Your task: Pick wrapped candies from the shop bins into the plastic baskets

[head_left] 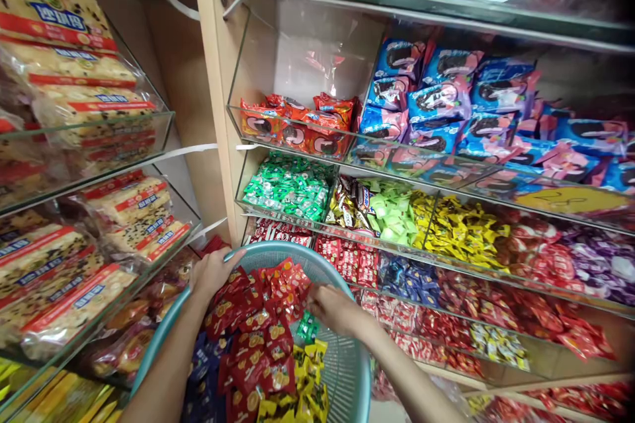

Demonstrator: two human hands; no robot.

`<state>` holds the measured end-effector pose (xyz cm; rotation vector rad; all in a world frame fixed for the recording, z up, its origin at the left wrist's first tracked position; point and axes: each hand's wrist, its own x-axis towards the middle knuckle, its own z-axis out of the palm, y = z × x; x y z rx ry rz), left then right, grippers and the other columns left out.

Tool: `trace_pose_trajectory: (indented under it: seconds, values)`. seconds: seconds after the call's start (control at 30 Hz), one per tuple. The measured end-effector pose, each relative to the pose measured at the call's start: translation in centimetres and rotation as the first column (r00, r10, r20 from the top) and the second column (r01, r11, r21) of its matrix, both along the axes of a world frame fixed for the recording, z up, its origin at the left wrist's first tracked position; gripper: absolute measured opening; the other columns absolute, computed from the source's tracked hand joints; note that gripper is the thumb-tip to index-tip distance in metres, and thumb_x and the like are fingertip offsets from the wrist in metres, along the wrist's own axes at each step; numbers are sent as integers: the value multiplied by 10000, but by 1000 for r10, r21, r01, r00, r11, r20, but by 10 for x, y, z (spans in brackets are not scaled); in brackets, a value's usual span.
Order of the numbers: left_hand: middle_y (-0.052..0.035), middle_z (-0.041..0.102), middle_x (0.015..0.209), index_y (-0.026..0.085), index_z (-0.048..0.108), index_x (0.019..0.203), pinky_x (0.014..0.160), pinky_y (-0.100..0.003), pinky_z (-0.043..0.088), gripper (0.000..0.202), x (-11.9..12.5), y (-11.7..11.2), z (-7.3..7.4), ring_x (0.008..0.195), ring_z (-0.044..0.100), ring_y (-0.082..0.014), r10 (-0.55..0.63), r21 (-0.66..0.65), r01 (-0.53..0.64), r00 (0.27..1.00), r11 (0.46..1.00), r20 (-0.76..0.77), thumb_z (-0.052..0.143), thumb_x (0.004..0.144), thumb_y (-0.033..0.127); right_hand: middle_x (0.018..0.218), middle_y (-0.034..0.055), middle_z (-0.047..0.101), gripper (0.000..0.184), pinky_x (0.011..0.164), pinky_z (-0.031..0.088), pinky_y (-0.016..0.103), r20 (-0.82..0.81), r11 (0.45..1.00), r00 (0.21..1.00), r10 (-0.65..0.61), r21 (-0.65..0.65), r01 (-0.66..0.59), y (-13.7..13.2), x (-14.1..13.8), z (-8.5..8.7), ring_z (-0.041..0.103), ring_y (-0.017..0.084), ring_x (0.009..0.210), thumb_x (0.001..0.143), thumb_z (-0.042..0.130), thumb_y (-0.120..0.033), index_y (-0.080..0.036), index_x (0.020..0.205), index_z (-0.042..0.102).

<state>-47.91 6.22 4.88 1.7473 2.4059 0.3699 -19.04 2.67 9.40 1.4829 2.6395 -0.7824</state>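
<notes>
One teal plastic basket (344,357) stands before us at six o'clock in our view, partly filled with small wrapped sweets. Our left hand (214,272) grips its rim at eleven o'clock, thumb lying along the edge. Our right hand (331,306) is inside the rim at two o'clock, fingers curled downward; we cannot tell whether anything is pinched in them. Just beside those fingers lie bright red packets (285,281) at twelve o'clock and some green packets (307,327) at two. Dark red packets (262,350) printed with orange slices cover the basket's middle, navy packets (204,367) gather at eight o'clock and yellow packets (307,380) at five. Beyond the basket, toward twelve o'clock, we see a shelf bin of green sweets (290,188), with yellow sweets (466,231) in a bin at two. Blue-and-pink snack packs (439,99) are stacked higher, at one o'clock, and bagged cakes (74,291) speckled with dark bits fill the shelves at nine.
</notes>
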Motion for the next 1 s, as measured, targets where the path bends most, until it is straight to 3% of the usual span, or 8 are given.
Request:
trace_pose_trajectory:
  seconds: [0.07, 0.17, 0.4, 0.5, 0.6, 0.7, 0.87, 1.0]
  values:
    - [-85, 702, 876, 300, 662, 885, 624, -296, 398, 664, 1, 0, 0, 872, 629, -299, 6, -8, -6, 1000, 1000, 0, 211, 717, 758, 943, 118, 660, 238, 728, 408, 279, 170, 1000, 985, 15, 16, -18, -4, -5, -7, 598, 208, 880, 838, 413, -197, -127, 867, 638]
    - [-85, 702, 879, 298, 657, 885, 626, -294, 397, 671, 1, -1, 0, 880, 630, -300, 3, 0, -3, 1000, 1000, -7, 201, 715, 761, 1015, 143, 651, 274, 727, 427, 286, 282, 1000, 959, 21, 8, -24, -6, -11, -11, 611, 227, 918, 837, 398, -160, -112, 961, 637]
    - [-77, 709, 850, 296, 657, 890, 638, -281, 412, 582, -4, -4, -5, 845, 640, -272, 2, 18, -1, 1000, 1000, -29, 262, 756, 702, 1052, 144, 642, 256, 779, 438, 282, 330, 1000, 944, -19, 14, 15, -3, -14, -16, 603, 244, 975, 796, 475, -113, -96, 986, 645]
    - [-77, 709, 843, 300, 654, 907, 634, -285, 416, 574, -6, -5, -6, 839, 644, -276, 7, 21, -6, 1000, 1000, -25, 268, 757, 698, 1070, 160, 627, 268, 779, 437, 305, 326, 997, 943, -59, 58, 42, -2, -12, -7, 593, 263, 990, 815, 460, -131, -91, 1024, 624]
    - [-87, 710, 860, 299, 655, 917, 641, -299, 421, 593, -7, -5, -6, 853, 642, -288, 7, 30, -6, 1000, 1000, -19, 257, 753, 707, 1022, 122, 644, 256, 781, 427, 296, 231, 988, 971, -57, 156, 21, 1, -12, 16, 590, 237, 983, 849, 435, -184, -145, 1026, 616]
    - [-94, 710, 878, 291, 657, 926, 656, -306, 421, 598, -5, -5, -4, 877, 638, -295, 12, 29, -11, 1000, 1000, -9, 264, 752, 706, 954, 78, 660, 212, 728, 427, 272, 120, 945, 991, -60, 326, 18, 12, -15, 54, 610, 206, 913, 859, 437, -225, -194, 971, 614]
    - [-98, 710, 874, 292, 653, 926, 661, -318, 423, 623, -2, -6, 0, 882, 635, -309, 1, 23, -1, 1000, 1000, 7, 240, 744, 721, 902, 99, 649, 215, 686, 432, 278, 152, 822, 974, -170, 567, 55, 48, -33, 115, 619, 212, 865, 886, 392, -227, -178, 910, 600]
    - [-90, 708, 882, 303, 651, 927, 663, -333, 424, 603, -1, -6, 0, 871, 634, -318, -6, 31, 6, 1000, 1000, -10, 238, 755, 707, 967, 135, 627, 249, 687, 468, 296, 191, 721, 947, -257, 691, 56, 75, -54, 136, 625, 228, 889, 871, 372, -113, -148, 983, 592]
